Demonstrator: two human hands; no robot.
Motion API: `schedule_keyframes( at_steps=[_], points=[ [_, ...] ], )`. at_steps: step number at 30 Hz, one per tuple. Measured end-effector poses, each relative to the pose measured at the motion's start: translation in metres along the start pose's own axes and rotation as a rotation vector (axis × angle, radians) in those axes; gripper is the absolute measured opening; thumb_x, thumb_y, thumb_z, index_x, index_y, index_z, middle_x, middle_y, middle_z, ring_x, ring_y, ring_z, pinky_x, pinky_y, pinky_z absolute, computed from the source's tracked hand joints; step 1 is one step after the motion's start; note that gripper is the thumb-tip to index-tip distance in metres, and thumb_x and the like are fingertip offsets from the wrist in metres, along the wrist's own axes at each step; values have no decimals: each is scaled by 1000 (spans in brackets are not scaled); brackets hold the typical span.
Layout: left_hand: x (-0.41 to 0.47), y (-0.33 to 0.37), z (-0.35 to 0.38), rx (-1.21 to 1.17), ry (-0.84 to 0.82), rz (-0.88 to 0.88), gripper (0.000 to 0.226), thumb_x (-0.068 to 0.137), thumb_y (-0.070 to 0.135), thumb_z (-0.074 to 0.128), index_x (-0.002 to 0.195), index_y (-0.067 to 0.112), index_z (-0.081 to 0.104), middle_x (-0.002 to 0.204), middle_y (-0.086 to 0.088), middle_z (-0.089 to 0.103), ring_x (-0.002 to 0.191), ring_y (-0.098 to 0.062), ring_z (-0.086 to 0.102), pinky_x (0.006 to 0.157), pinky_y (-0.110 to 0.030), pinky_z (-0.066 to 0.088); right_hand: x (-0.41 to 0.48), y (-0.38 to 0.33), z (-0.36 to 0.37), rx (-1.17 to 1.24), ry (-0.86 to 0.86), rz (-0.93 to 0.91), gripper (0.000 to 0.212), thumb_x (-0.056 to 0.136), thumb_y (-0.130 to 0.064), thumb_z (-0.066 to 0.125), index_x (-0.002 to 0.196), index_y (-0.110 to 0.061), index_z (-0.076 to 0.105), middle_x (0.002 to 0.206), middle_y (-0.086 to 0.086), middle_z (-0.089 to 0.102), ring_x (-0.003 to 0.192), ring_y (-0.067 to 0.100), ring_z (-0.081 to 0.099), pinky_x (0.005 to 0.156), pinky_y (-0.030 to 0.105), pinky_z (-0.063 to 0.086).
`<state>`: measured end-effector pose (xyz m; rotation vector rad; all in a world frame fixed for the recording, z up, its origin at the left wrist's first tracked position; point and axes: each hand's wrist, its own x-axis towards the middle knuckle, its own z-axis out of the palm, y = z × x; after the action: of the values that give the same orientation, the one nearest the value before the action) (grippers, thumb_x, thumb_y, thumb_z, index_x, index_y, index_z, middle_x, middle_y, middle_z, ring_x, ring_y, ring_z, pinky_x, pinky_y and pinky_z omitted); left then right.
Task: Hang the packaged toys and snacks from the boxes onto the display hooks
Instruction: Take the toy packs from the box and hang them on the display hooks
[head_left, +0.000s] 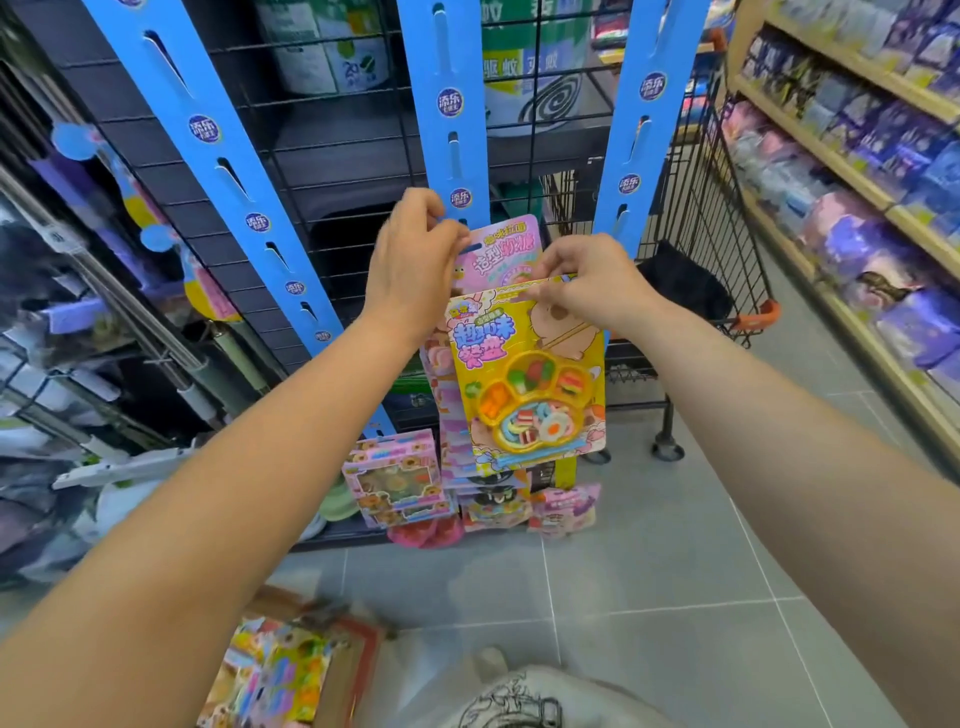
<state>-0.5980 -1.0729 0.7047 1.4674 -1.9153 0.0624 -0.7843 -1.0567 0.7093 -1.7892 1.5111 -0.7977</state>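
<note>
head view: hands (498, 275) hold yellow package (530, 384) upright.

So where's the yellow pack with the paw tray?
The yellow pack is centre of the head view, top pinched by the right hand, overlapping a pink pack against the middle blue strip, left of the cart.

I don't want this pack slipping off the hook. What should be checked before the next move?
1. Right hand pinches the yellow package at its top edge: ok.
2. Left hand pinches the pink package at its top, by the middle blue strip: ok.
3. Hang hole of the yellow package in sight: cannot tell, fingers cover it.
4. Hook through that hole: cannot tell.
5. Yellow package hangs straight: not ok, tilted.
</note>
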Motion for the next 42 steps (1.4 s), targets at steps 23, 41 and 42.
schedule_keyframes(
  at_steps=[23,41,42],
  points=[
    [27,22,-48,0,126,6,49,85,12,51,133,20,47,122,6,59,114,-20,46,89,-26,19,41,-85,-19,-6,292,-275,30,79,-21,70,63,-35,49,82,-4,63,66,10,59,75,40,56],
    [29,5,-31,275,293,82,31,76,22,57,107,21,63,103,-3,58,102,-21,47,90,-31,23,54,-80,2,-370,549,-369,22,86,-35,61,98,-17,66,107,0,59,106,18,54,73,30,39],
    [28,3,-29,288,294,97,31,76,23,58,106,21,63,102,-3,59,102,-21,48,89,-31,23,53,-78,4,-374,561,-389,22,86,-34,62,97,-15,66,105,2,59,105,20,55,73,30,38]
  ],
)
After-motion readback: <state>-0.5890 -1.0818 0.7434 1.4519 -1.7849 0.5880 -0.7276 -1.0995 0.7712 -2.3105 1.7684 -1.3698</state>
